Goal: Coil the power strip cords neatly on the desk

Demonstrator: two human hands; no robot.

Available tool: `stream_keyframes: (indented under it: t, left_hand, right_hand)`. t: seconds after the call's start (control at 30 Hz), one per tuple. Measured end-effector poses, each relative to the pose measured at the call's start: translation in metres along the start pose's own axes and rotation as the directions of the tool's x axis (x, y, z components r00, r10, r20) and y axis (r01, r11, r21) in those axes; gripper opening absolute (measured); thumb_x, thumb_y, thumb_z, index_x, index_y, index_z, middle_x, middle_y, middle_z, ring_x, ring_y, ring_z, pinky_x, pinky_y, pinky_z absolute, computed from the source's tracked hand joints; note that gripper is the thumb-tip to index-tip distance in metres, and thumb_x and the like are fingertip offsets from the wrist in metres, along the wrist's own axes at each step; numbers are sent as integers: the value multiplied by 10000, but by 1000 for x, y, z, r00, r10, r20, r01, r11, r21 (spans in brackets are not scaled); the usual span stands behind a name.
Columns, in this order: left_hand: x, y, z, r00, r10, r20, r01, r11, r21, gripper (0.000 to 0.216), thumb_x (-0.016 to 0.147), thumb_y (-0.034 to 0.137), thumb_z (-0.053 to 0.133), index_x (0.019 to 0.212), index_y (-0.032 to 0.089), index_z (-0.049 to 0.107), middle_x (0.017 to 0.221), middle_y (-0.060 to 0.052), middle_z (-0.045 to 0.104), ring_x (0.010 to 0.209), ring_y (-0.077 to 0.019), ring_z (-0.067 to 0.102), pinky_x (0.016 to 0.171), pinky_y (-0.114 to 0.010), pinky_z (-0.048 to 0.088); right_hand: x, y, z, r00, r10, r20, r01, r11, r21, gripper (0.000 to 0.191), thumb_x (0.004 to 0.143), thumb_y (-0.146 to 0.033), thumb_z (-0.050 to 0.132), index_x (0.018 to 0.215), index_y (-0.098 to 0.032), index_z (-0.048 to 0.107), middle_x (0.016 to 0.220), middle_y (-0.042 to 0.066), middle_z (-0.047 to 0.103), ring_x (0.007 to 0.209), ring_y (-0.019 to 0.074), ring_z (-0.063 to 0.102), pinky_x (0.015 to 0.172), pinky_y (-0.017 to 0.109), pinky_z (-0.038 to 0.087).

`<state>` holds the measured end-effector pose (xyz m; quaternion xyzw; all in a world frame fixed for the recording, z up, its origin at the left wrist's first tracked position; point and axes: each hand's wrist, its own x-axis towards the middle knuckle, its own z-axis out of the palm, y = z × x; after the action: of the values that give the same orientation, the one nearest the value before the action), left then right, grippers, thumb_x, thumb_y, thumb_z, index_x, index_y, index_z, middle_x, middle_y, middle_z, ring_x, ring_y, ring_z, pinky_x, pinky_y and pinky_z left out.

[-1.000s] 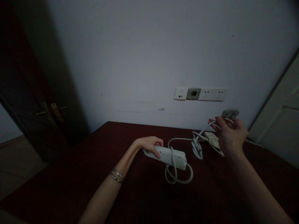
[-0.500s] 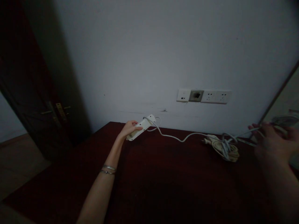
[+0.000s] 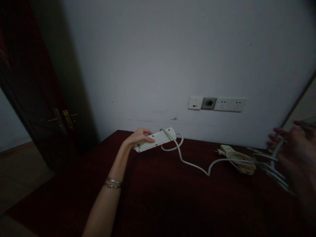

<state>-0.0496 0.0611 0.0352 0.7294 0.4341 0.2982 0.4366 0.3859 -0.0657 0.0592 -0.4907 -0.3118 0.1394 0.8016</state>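
The left hand (image 3: pixel 139 137) stays clamped round the white power strip (image 3: pixel 158 140), held above the table's (image 3: pixel 153 197) far edge, flatter than before; its cord (image 3: pixel 195 165) now sags slacker toward the blurred right hand (image 3: pixel 295 151); that grip cannot be told.

Our left grip (image 3: pixel 139 137) holds the power strip (image 3: pixel 158 139) above the far left part of the counter (image 3: pixel 160 204), close before the wall (image 3: pixel 160 59). Its cord (image 3: pixel 197 167) runs rightward over the counter into our right grip (image 3: pixel 296 154) at the right edge. A coiled bundle (image 3: pixel 240 159) lies on the counter just left of that grip, below the wall sockets (image 3: pixel 217 103). A door (image 3: pixel 37 98) stands left of the counter.
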Motion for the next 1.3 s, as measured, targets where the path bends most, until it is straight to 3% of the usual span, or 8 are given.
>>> stream_keyframes:
  t: [0.1, 0.3, 0.43, 0.57, 0.8, 0.97, 1.13, 1.3]
  left_hand:
    - [4, 11, 19, 996, 27, -81, -38, 991, -131, 381, 534, 304, 728, 867, 129, 667, 784, -83, 668, 609, -137, 569, 534, -229, 394]
    - [13, 25, 55, 967, -7, -255, -75, 948, -309, 370, 560, 291, 731, 865, 96, 655, 717, -75, 645, 559, -123, 551, 516, -237, 406]
    - [19, 25, 74, 945, -59, -321, -74, 919, -386, 326, 586, 279, 722, 840, 89, 650, 716, -76, 649, 548, -119, 546, 516, -238, 410]
    - [21, 27, 89, 929, -70, -363, -92, 907, -412, 346, 597, 320, 724, 852, 102, 638, 745, -76, 657, 564, -131, 562, 515, -241, 416]
    - [26, 26, 99, 907, -18, -422, -117, 949, -293, 394, 614, 324, 726, 927, 114, 616, 859, -93, 679, 683, -166, 609, 547, -225, 427]
    - [33, 12, 92, 872, 175, -456, -117, 981, 153, 389, 604, 305, 727, 940, 131, 635, 906, -88, 673, 793, -199, 606, 688, -271, 447]
    - [27, 2, 74, 910, 338, -242, -207, 873, 442, 352, 657, 328, 682, 975, 182, 641, 932, -68, 668, 858, -210, 587, 742, -281, 428]
    - [21, 0, 52, 908, 405, 107, -416, 841, 345, 364, 640, 320, 699, 961, 162, 632, 920, -52, 661, 828, -170, 580, 752, -255, 421]
  right_hand:
    - [-10, 13, 39, 962, 45, 271, -72, 993, 93, 329, 669, -393, 678, 963, -293, 570, 725, 71, 630, 389, 85, 467, 297, 155, 210]
    - [-79, 20, 82, 719, 192, 668, -161, 981, -108, 373, 691, -465, 659, 901, -160, 606, 761, 69, 659, 390, 34, 383, 288, 124, 206]
    - [-108, 29, 94, 419, 124, 899, -169, 984, -57, 375, 778, -454, 577, 1027, -174, 604, 832, 72, 644, 418, 47, 423, 326, 152, 288]
    - [-133, 41, 103, 180, 106, 978, -76, 993, -94, 310, 810, -388, 560, 1065, -223, 619, 878, 38, 623, 430, 31, 398, 376, 166, 352]
    - [-166, 60, 114, -94, 87, 992, -132, 986, -99, 254, 826, -398, 533, 982, -209, 605, 895, 19, 583, 518, 47, 451, 442, 166, 415]
    - [-160, 55, 110, 4, 56, 998, -494, 868, -46, 263, 802, -451, 553, 879, -202, 514, 818, 16, 573, 475, 59, 500, 371, 151, 338]
    - [-127, 35, 100, 324, 192, 926, -510, 860, -1, 266, 749, -401, 626, 904, -206, 532, 747, -2, 540, 432, 79, 527, 287, 121, 171]
    - [-79, 29, 86, 647, 199, 736, -389, 917, 93, 259, 670, -336, 702, 856, -186, 605, 752, 3, 553, 376, 11, 354, 251, 102, 142]
